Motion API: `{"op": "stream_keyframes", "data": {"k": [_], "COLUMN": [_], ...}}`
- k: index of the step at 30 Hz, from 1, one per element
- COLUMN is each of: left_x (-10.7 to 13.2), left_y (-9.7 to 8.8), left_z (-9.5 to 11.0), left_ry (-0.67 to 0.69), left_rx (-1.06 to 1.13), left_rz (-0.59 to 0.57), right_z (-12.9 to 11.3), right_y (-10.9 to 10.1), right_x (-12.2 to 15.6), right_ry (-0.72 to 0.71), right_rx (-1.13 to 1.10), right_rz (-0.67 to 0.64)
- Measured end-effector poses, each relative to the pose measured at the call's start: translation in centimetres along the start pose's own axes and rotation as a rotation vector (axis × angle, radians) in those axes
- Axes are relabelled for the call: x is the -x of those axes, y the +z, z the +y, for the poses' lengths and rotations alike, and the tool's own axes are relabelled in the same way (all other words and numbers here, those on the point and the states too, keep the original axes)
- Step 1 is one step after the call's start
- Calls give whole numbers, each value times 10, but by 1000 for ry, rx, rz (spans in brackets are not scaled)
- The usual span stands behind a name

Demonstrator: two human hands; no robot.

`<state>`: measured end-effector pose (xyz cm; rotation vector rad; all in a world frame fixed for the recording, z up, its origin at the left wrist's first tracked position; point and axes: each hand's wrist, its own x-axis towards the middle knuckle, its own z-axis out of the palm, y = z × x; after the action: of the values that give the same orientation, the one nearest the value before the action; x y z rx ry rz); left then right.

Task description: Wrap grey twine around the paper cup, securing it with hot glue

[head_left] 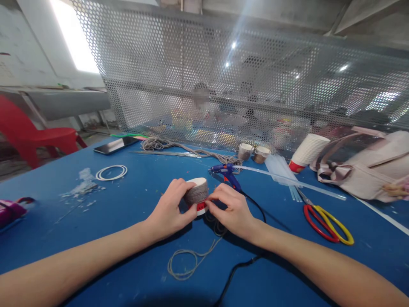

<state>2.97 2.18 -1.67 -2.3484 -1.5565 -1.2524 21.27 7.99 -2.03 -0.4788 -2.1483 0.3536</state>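
My left hand (174, 204) is closed around a small paper cup (197, 194), thumb in front and fingers at the far side. Grey cord is wound round much of the cup, and a red and white band shows at one end. At the cup's right side, my right hand (230, 209) pinches with thumb and forefinger, apparently on the grey cord (183, 265). The cord's loose length trails down and loops on the table below. Just beyond my hands lies a blue hot glue gun (226, 170) with a long clear glue stick in its back.
Scissors (326, 221) with red and yellow handles lie at right, near stacked paper cups (309, 150) and a pale bag (377, 166). Two cord-wrapped cups (245, 152) stand farther back by a cord bundle (156, 144). A phone (115, 145) and white rings (111, 172) lie left. A perforated metal screen (153, 55) borders the table.
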Motion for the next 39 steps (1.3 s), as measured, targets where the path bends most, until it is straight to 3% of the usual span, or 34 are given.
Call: {"op": "stream_keyframes", "data": {"k": [9, 22, 33, 39], "left_x": [0, 0, -8, -7], "left_y": [2, 0, -12, -8], "left_z": [0, 4, -1, -3], "left_ry": [-10, -88, -153, -133], "left_rx": [-11, 35, 194, 153], "left_rz": [-1, -3, -228, -209], "right_z": [-3, -4, 4, 3], "right_y": [2, 3, 2, 1], "right_x": [1, 1, -1, -2], "right_ry": [30, 124, 227, 260], "right_rx": [-45, -77, -111, -119], "right_rz": [39, -9, 10, -1]}}
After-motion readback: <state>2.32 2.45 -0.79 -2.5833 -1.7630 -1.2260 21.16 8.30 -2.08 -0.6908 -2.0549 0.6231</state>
